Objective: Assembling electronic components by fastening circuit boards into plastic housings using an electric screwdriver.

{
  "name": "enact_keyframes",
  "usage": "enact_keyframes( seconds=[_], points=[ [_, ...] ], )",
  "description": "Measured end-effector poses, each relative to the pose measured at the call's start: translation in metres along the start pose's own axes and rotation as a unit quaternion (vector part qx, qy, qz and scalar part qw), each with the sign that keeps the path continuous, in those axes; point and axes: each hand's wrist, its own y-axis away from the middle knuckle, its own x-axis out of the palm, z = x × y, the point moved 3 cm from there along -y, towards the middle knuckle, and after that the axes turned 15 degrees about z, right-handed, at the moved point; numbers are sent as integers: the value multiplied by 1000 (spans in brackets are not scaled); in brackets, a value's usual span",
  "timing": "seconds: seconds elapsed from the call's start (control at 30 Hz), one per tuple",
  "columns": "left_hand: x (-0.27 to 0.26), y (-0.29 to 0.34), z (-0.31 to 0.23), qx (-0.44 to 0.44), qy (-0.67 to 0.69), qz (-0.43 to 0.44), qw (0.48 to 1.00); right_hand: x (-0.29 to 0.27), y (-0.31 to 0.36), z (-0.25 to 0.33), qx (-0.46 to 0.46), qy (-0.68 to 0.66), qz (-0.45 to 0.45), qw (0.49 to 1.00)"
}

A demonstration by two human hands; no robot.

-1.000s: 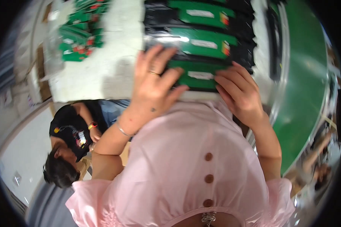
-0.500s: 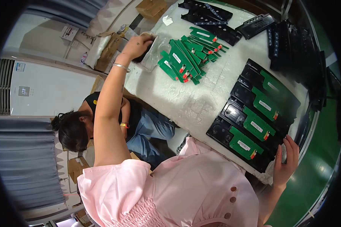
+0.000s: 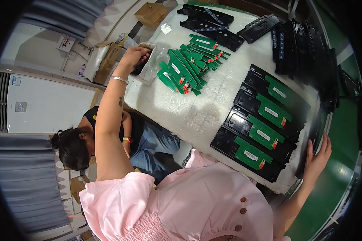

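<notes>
My left hand (image 3: 135,57) is at the mouth of a small box (image 3: 147,72) lined with clear plastic, at the table's far left. Its fingers are curled together over the dark inside, and what they pinch, if anything, is too small to see. Beside the box lies a loose pile of green circuit boards (image 3: 177,68) with red and white connectors. Several black plastic panels (image 3: 224,138) lie in a row at the right, each with a green circuit board (image 3: 252,154) on it. My right hand (image 3: 318,157) is open, fingers spread, by the table's right edge near these panels.
More black panels lie at the far side (image 3: 213,24) and stacked at the far right (image 3: 293,48). White foam (image 3: 197,116) covers the table. Left of the table another person (image 3: 78,146) sits bent forward. A cardboard box (image 3: 151,15) stands behind the far left corner.
My right hand has moved outward from the nearest panel's corner toward the table's right edge. My left hand stays at the box, its fingers slightly higher at the mouth. The whole view has shifted.
</notes>
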Motion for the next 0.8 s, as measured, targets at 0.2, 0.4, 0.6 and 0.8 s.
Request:
enact_keyframes(
  seconds=[0.2, 0.4, 0.6, 0.8],
  points=[
    [7, -25, 13, -52, 543, 227, 806, 35, 8, -60, 136, -156, 109, 972],
    [-38, -14, 45, 94, 733, 227, 635, 25, 20, -46, 132, -327, 52, 934],
    [91, 29, -29, 95, 641, 294, 702, -37, 43, -30, 47, -554, -57, 829],
    [217, 94, -65, 66, 538, 387, 746, -9, 2, -24, 10, -670, -103, 735]
  ],
)
